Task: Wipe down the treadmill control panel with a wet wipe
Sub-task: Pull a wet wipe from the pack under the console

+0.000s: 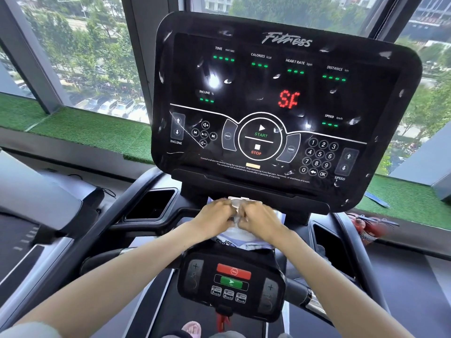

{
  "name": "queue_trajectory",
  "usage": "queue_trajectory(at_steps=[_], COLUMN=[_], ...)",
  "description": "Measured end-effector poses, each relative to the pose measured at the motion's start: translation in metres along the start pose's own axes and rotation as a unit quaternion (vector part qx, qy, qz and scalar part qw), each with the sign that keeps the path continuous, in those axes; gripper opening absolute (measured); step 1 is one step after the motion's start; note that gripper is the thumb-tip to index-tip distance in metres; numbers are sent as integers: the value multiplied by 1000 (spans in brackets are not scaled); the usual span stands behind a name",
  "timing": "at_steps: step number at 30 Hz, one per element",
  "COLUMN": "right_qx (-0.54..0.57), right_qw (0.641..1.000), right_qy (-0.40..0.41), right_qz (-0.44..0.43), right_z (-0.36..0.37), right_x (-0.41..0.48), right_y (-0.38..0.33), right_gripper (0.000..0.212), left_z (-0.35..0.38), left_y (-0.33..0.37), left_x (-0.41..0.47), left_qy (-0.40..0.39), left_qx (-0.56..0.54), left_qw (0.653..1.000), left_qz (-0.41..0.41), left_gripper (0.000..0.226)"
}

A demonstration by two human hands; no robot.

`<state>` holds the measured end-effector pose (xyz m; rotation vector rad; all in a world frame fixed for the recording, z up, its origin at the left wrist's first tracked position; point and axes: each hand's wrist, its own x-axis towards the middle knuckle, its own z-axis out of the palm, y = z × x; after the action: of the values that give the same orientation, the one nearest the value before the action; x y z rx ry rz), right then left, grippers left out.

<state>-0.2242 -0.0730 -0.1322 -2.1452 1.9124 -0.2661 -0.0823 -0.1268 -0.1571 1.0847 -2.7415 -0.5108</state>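
Note:
The black treadmill control panel [280,106] fills the upper middle, lit with green dashes and a red "SF", with START and STOP keys at its centre. Below it, on the ledge under the panel, lies a white wet-wipe pack [238,234] with its flip lid [240,201] raised. My left hand [214,219] and my right hand [261,220] meet over the pack's opening, fingers pinched on a bit of white wipe [236,218] between them. Most of the pack is hidden under my hands.
A lower handlebar console [231,281] with a red stop key and a green key sits just in front of me. Cup-holder recesses [151,203] flank the ledge. Windows and green turf strips lie behind the panel; another treadmill stands at the left.

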Motion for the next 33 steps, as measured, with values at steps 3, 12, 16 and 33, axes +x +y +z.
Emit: queue_trajectory(at_steps=[3, 12, 16, 33], right_qx=[112, 276, 220, 19], right_qw=[992, 953, 967, 989], right_qy=[40, 96, 99, 18], right_qz=[46, 79, 78, 143], right_z=[-10, -13, -13, 8], right_x=[-3, -8, -24, -16], right_y=[6, 7, 14, 7], right_gripper=[7, 9, 17, 26], left_z=[-2, -16, -19, -81], left_y=[0, 32, 27, 29], left_x=[-1, 4, 5, -4], left_qy=[-20, -9, 46, 136], left_qx=[19, 106, -94, -569], left_qw=[1000, 990, 989, 795], left_qz=[-7, -92, -108, -159], left_gripper=[13, 42, 25, 29])
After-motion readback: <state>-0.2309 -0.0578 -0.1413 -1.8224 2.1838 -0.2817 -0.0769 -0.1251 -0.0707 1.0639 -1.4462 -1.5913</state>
